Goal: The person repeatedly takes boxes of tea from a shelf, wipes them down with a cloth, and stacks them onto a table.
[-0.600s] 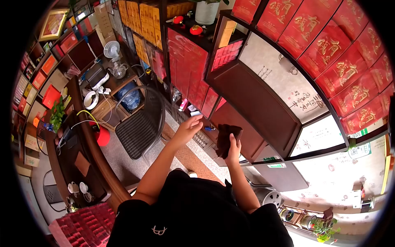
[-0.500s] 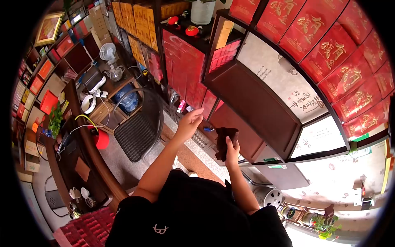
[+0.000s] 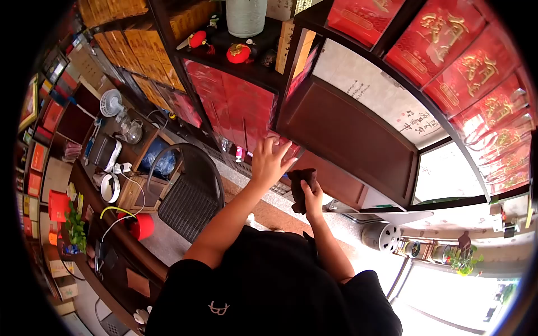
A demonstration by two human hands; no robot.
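My left hand (image 3: 270,163) reaches forward with its fingers apart and nothing in them. It is in front of the lower edge of the dark wooden shelf unit, close to the red packages (image 3: 232,106); whether it touches anything I cannot tell. In my right hand (image 3: 312,200) is a crumpled dark brown cloth (image 3: 301,187), held with the thumb on top. Beyond both hands lies the brown shelf board (image 3: 347,140), with a pale panel with writing (image 3: 364,84) behind it.
Two red ornaments (image 3: 239,52) and a pale pot (image 3: 246,19) stand on the upper shelf. Red gift bags (image 3: 448,33) fill the right shelves. On the left are a black chair (image 3: 190,193), a red bucket (image 3: 141,225) and a wooden desk (image 3: 120,224).
The view has shifted closer to the shelves. My left hand has opened, its fingers spreading from a loose curl. The brown cloth stays in my right hand.
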